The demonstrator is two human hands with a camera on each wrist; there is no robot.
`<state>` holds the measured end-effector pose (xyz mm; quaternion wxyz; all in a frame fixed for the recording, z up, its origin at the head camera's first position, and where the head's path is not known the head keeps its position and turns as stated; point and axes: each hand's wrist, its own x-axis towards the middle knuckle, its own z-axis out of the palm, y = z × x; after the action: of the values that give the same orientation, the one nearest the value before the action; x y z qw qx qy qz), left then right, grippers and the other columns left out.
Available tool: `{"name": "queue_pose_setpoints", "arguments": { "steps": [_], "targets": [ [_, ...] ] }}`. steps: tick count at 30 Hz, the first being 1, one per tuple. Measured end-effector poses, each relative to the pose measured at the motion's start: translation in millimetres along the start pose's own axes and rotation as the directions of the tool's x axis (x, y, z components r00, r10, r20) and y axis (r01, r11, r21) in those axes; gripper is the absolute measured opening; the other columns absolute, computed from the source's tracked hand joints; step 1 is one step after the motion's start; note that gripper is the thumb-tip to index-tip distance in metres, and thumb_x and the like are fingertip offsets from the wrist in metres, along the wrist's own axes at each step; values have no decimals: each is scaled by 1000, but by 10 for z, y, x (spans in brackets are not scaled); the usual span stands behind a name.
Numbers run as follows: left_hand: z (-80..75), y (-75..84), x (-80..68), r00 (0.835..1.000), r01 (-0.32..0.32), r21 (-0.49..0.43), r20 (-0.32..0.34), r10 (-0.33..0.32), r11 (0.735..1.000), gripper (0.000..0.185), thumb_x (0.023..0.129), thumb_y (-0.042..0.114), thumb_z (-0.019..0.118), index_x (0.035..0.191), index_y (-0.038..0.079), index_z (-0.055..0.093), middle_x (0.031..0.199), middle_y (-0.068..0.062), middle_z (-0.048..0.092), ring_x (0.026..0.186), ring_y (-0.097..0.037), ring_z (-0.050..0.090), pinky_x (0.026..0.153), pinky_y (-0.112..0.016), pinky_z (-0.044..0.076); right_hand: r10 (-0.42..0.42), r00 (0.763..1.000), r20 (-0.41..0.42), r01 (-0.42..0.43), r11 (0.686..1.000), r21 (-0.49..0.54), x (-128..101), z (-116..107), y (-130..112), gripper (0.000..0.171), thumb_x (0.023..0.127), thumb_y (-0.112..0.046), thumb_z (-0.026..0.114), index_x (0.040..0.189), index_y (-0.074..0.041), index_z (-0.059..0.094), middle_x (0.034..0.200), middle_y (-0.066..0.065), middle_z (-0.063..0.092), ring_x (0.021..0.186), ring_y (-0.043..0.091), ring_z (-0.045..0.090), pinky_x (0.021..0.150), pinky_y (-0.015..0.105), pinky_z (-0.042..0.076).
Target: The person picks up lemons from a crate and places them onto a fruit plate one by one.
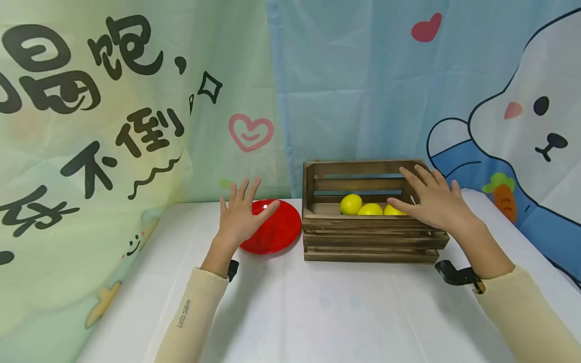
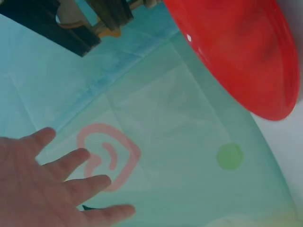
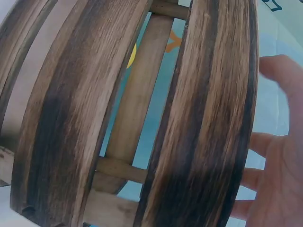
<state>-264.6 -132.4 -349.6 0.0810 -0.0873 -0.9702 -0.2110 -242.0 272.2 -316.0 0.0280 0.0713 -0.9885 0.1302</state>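
Holding three yellow lemons (image 1: 369, 208): dark slatted crate (image 1: 363, 237).

Cartoon curtains (image 1: 363, 75) behind white table (image 1: 317, 312)

White table (image 1: 317, 312) in front of me; green lettered curtain (image 1: 91, 126) left, blue bunny curtain (image 1: 454, 75) behind. Even light.

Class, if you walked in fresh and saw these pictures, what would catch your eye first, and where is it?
Probably the bright yellow lemons inside the dark wooden crate at the table's middle, with the right hand spread open over the crate's right end. Next, the red plate just left of the crate, under the open left hand.
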Motion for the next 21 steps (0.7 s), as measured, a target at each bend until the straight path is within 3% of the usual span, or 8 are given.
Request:
{"name": "queue_pose_setpoints", "arguments": {
  "steps": [6, 11, 17, 21],
  "targets": [
    [51, 6, -44, 989, -98, -88, -123, 86, 991, 73, 93, 56, 52, 155, 26, 26, 155, -11, 32, 141, -33, 30, 112, -63, 27, -1, 999, -50, 3, 999, 36, -26, 42, 82, 102, 86, -61, 62, 156, -6, 13, 155, 34, 11, 140, 58, 6, 104, 80, 1],
    [71, -11, -52, 981, -122, -146, -170, 96, 982, 68, 94, 53, 51, 152, 22, 33, 150, -11, 39, 135, -31, 40, 108, -60, 34, -42, 994, -100, 50, 996, 79, -8, 47, 115, 95, 86, -44, 70, 152, 3, 21, 150, 37, 23, 135, 58, 20, 103, 79, 16],
    [150, -155, -70, 993, -29, -248, -118, 0, 968, 65, 97, 51, 47, 151, 18, 34, 150, -11, 39, 135, -32, 39, 108, -61, 34, -26, 998, -51, 35, 982, 186, 22, 22, 85, 88, 90, -40, 68, 149, 8, 23, 149, 38, 24, 135, 58, 22, 101, 77, 25],
    [239, -304, -93, 995, 58, -371, -49, -81, 927, 63, 99, 47, 46, 150, 10, 34, 149, -14, 38, 134, -35, 39, 107, -60, 38, -10, 999, -36, 17, 978, 210, 37, 25, 61, 82, 93, -40, 64, 147, 9, 27, 147, 38, 26, 134, 58, 23, 101, 77, 26]
  ]
}}
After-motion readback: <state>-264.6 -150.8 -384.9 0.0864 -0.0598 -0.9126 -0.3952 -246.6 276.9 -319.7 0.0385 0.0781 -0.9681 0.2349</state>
